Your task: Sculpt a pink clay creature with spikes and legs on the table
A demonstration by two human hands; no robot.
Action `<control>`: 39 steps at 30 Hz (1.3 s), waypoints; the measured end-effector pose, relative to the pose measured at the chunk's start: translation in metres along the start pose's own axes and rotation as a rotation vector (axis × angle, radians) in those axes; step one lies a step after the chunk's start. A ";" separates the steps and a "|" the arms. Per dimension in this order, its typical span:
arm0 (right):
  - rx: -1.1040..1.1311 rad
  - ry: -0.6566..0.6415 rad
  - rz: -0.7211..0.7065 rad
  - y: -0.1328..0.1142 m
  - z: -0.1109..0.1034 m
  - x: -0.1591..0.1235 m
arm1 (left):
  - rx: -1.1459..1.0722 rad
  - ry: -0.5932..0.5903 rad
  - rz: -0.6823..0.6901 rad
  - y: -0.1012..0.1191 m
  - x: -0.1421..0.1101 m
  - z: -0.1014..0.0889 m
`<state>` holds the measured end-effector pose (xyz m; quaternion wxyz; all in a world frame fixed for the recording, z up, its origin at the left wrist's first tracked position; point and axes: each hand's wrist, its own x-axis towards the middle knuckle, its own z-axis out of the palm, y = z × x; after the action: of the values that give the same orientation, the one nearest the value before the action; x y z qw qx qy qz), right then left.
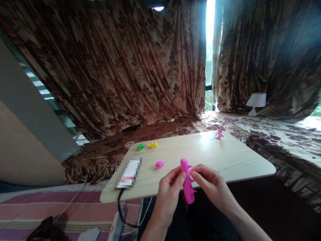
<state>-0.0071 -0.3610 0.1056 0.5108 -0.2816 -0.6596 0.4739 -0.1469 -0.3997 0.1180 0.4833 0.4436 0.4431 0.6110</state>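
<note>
Where curtains (pixel 150 67) hang, a pale table (pixel 205 154) stands; pink piece (pixel 188 185) held.

Wht lamp (pixel 257 99) nr flrl curtain (pixel 240 50)

L grip (pixel 169 190) holds pink pc. (pixel 188 185), R grip (pixel 213 182) at its spikes, nr. table (pixel 200 150).

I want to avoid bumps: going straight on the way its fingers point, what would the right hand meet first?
Most likely the pink spiked piece held in the left hand; the right hand appears to touch its spiked edge, though depth there is hard to judge.
</note>
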 end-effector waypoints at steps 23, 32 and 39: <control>-0.427 -0.030 -0.228 -0.012 -0.002 -0.005 | -0.355 -0.099 -0.173 -0.006 -0.004 0.002; -0.337 -0.015 -0.227 -0.019 -0.013 -0.007 | -0.453 -0.048 -0.191 -0.010 0.002 -0.002; -0.302 -0.074 -0.159 -0.024 -0.003 -0.008 | -0.247 0.079 -0.037 0.003 -0.006 0.005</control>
<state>0.0013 -0.3764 0.1242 0.4740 -0.2846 -0.7618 0.3375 -0.1420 -0.4054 0.1212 0.5277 0.3482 0.3914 0.6687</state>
